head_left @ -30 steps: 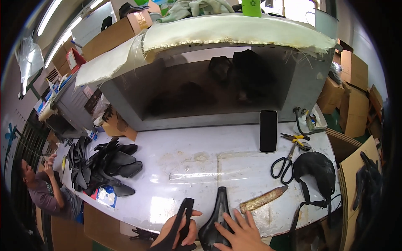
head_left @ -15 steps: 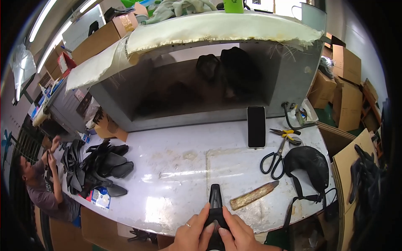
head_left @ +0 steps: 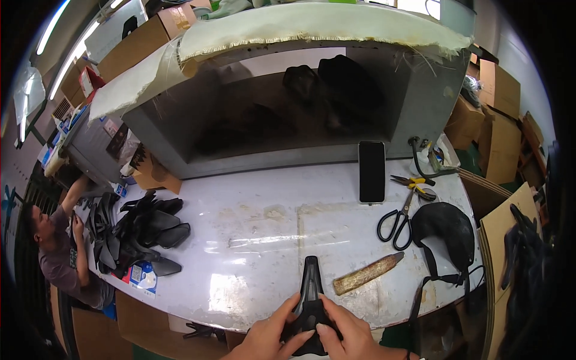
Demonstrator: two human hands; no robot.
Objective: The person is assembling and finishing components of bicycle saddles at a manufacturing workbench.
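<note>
Both hands hold a black pointed shoe upper (head_left: 311, 282) at the front edge of the table, its narrow toe pointing away from me. My left hand (head_left: 270, 333) grips its left side, and my right hand (head_left: 347, 331) grips the right side. The thumbs press close together near the middle of the upper, and the fingers curl out of sight beneath it. A worn wooden-handled tool (head_left: 367, 273) with a short dark tip rests just right of the upper. Farther right lie black-handled scissors (head_left: 397, 225) and yellow-handled pliers (head_left: 414, 181).
A grey box-like oven (head_left: 288, 162) spans the back, with dark shapes inside. A phone (head_left: 372, 173) leans at its front. Black shoe uppers (head_left: 159, 225) are heaped at left, near a co-worker (head_left: 66, 252). A black mesh piece with straps (head_left: 447, 231) lies at right.
My fingers have shifted on the shoe upper, and the hands sit slightly farther apart around it. The co-worker's arm has reached farther toward the unit beside them. The view has tilted down slightly.
</note>
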